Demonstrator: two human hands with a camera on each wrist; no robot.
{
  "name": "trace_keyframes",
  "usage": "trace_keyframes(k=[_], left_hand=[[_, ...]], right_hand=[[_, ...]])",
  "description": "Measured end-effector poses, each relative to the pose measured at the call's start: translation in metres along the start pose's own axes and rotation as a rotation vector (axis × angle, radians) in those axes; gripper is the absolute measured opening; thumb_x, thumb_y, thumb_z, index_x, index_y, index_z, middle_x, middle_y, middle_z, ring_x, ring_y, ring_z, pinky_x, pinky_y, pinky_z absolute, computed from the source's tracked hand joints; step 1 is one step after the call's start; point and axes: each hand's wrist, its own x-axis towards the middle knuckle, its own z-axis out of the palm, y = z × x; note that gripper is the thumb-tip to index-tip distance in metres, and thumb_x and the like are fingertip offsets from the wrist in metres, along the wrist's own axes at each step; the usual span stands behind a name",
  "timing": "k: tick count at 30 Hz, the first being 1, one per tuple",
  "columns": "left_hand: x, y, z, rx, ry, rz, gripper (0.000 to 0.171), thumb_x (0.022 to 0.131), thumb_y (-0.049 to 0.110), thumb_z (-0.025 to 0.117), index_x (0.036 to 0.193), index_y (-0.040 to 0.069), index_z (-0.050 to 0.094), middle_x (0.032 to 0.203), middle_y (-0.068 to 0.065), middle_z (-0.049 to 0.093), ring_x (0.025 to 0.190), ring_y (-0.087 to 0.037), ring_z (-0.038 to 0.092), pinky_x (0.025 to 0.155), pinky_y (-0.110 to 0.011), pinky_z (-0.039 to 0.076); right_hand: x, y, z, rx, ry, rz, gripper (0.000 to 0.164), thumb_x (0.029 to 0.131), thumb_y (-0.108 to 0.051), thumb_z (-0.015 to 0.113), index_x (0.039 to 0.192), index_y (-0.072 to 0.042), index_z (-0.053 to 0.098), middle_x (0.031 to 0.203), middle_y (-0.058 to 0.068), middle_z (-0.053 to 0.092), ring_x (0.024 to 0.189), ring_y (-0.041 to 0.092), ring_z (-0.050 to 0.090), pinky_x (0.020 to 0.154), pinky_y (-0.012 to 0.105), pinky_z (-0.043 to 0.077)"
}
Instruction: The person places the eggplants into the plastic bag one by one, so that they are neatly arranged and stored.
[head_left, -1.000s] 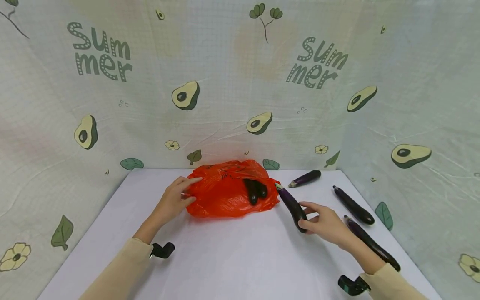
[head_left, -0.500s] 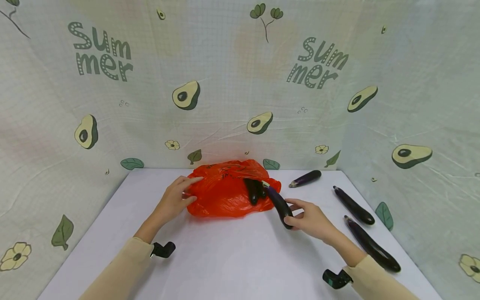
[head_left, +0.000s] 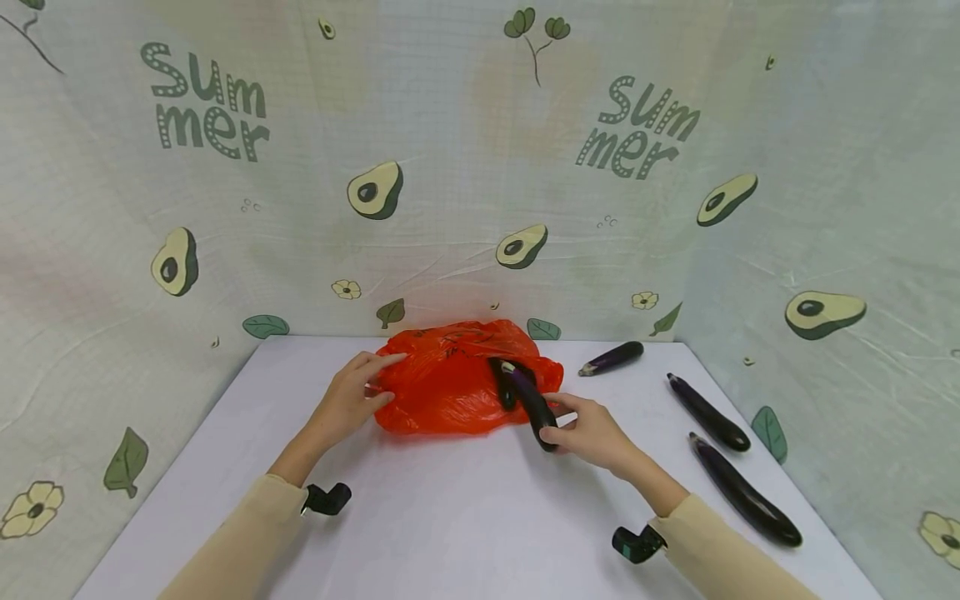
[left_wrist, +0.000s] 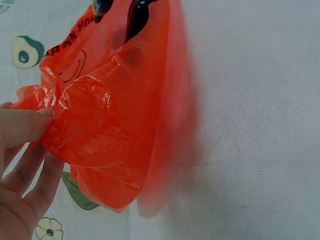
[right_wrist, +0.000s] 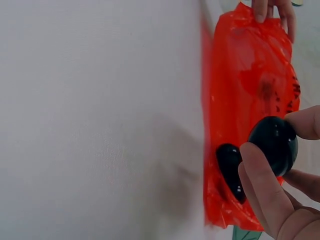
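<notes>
A red plastic bag [head_left: 438,400] lies at the back middle of the table, its mouth toward the right. My left hand [head_left: 348,404] pinches the bag's left end between thumb and fingers, as the left wrist view shows. My right hand [head_left: 596,433] grips a dark eggplant [head_left: 534,412] by its rounded lower end. Its stem end reaches in at the bag's mouth. Inside the bag another eggplant [right_wrist: 229,167] shows, partly hidden behind the held one in the head view. Lettering on the bag [left_wrist: 110,120] is crumpled.
Toward the right of the white table [head_left: 450,517] lie three more eggplants: one at the back [head_left: 613,358], one by the right edge [head_left: 708,412] and one nearer [head_left: 745,492]. A patterned cloth [head_left: 450,125] hangs behind and at both sides.
My right hand has moved left with the eggplant, bringing its stem end from beside the bag into the mouth. The left hand has stayed at the bag's left end.
</notes>
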Motion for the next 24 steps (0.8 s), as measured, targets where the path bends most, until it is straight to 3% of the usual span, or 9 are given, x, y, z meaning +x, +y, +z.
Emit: trace_keyframes(k=[9,16,24], left_hand=[[0.0,0.001,0.0,-0.006,-0.003,-0.005,0.071,0.089,-0.006,0.081,0.152,0.02,0.059,0.125,-0.008,0.059,0.114,-0.027,0.065,0.091,-0.042,0.064],[0.001,0.0,0.001,-0.018,-0.006,-0.008,0.071,0.09,-0.005,0.081,0.152,0.021,0.06,0.125,-0.008,0.059,0.115,-0.028,0.064,0.091,-0.042,0.064],[0.001,0.0,0.001,-0.005,0.005,-0.002,0.071,0.089,-0.005,0.081,0.151,0.021,0.06,0.124,-0.007,0.059,0.114,-0.027,0.065,0.09,-0.041,0.065]], right_hand=[[0.024,-0.005,0.021,-0.024,0.054,0.017,0.061,0.092,-0.018,0.081,0.149,-0.01,0.06,0.121,0.014,0.069,0.072,0.016,0.074,0.075,0.032,0.064],[0.041,-0.011,0.037,-0.015,0.078,0.009,0.061,0.093,-0.017,0.08,0.149,-0.008,0.059,0.127,0.017,0.07,0.073,0.025,0.076,0.074,0.032,0.064],[0.056,-0.012,0.051,-0.005,0.102,0.008,0.062,0.092,-0.017,0.08,0.149,-0.007,0.059,0.128,0.019,0.069,0.071,0.022,0.072,0.072,0.031,0.063]])
